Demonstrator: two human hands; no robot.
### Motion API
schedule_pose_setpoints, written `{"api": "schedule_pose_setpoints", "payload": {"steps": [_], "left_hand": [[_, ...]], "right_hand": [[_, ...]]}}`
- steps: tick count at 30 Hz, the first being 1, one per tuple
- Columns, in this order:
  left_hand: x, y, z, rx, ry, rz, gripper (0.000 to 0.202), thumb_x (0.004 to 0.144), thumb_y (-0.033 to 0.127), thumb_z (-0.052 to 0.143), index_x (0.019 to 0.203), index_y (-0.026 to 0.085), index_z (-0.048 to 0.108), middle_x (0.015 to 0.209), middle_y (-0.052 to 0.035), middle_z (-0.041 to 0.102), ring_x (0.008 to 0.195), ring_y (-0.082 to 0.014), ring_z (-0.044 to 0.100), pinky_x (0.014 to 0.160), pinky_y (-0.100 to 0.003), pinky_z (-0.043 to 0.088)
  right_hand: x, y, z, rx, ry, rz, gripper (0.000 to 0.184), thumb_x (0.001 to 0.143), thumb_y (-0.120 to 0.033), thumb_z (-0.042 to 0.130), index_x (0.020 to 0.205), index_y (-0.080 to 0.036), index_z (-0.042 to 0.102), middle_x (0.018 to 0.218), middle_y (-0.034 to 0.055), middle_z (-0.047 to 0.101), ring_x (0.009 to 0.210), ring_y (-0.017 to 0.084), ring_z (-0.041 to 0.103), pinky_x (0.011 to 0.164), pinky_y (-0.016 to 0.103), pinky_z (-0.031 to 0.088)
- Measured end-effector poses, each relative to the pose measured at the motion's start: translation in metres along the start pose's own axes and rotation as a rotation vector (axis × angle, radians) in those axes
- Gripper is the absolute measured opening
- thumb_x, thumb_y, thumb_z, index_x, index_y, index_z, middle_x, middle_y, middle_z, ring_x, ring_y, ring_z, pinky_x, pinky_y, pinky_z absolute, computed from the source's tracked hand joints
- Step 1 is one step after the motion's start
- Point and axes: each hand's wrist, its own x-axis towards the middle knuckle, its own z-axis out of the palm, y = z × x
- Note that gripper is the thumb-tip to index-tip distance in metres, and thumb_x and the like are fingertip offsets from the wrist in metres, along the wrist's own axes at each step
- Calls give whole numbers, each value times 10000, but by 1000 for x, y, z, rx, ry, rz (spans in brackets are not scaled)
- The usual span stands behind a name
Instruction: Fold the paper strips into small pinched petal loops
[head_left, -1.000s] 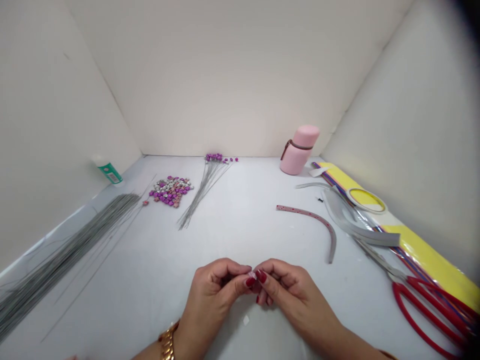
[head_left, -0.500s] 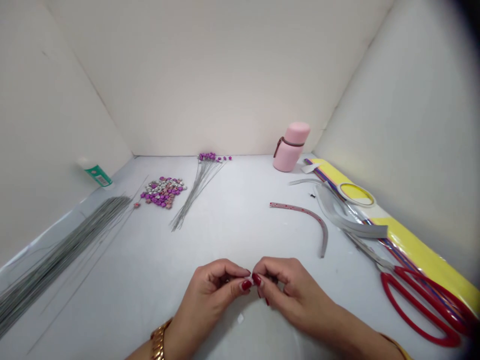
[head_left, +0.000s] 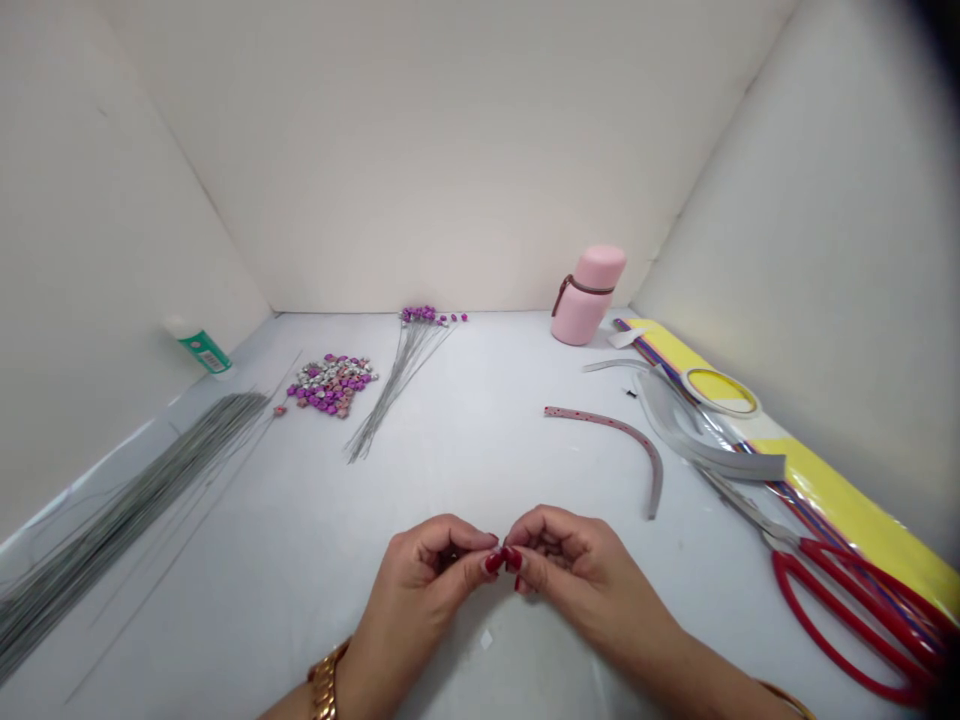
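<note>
My left hand (head_left: 439, 570) and my right hand (head_left: 562, 560) meet low in the middle of the view. Thumb and forefinger of each are pinched together, and the tips almost touch. Whatever they hold is tiny and mostly covered by the fingertips, so I cannot make it out. Just below them a small white scrap (head_left: 486, 639) lies on the table. Ahead and to the right is a curved strip of speckled pink paper (head_left: 615, 425). A pile of purple, silver and pink folded stars (head_left: 332, 385) sits farther off to the left.
Thin wires (head_left: 150, 500) lie bundled at left, near a green-and-white tube (head_left: 204, 350). Purple-tipped wire stems (head_left: 394, 380) rest at the back. At right are a pink flask (head_left: 585, 300), a tape roll (head_left: 721, 391), grey strips (head_left: 735, 465), red-handled scissors (head_left: 847, 600) and a yellow packet (head_left: 847, 510).
Both hands stay pinched together, with the right fingers shifted slightly over the small thing between them. The whole view has moved a little, so everything on the table appears slightly farther right.
</note>
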Motion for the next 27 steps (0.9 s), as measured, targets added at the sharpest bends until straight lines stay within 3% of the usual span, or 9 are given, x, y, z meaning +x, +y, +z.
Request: {"api": "schedule_pose_setpoints", "payload": {"steps": [6, 12, 19, 27], "left_hand": [[-1, -1, 0, 217, -1, 156, 81, 733, 191, 613, 676, 154, 658, 686, -45, 664, 636, -152, 600, 596, -234, 466], [-1, 0, 1, 106, -21, 79, 77, 726, 208, 623, 685, 151, 655, 685, -47, 673, 642, -159, 604, 604, -243, 477], [1, 1, 2, -97, -66, -7, 59, 727, 194, 630, 701, 141, 638, 656, -29, 677, 632, -145, 614, 619, -243, 483], [-5, -3, 2, 54, -54, 90, 81, 715, 209, 643, 708, 134, 613, 703, -57, 651, 633, -178, 628, 592, -281, 498]], "right_hand": [[0, 1, 0, 66, -11, 37, 153, 785, -281, 561, 696, -157, 546, 567, -23, 536, 556, 103, 485, 535, 216, 370], [1, 0, 5, 338, -95, 152, 237, 765, -372, 588, 710, -160, 495, 553, -48, 501, 476, 68, 432, 477, 182, 309], [3, 1, 8, 573, -125, 241, 228, 738, -330, 637, 715, -146, 505, 558, -51, 500, 440, 42, 404, 462, 161, 289], [2, 1, 9, 608, -130, 265, 231, 737, -336, 639, 717, -146, 509, 533, -53, 488, 444, 44, 405, 463, 153, 288]]}}
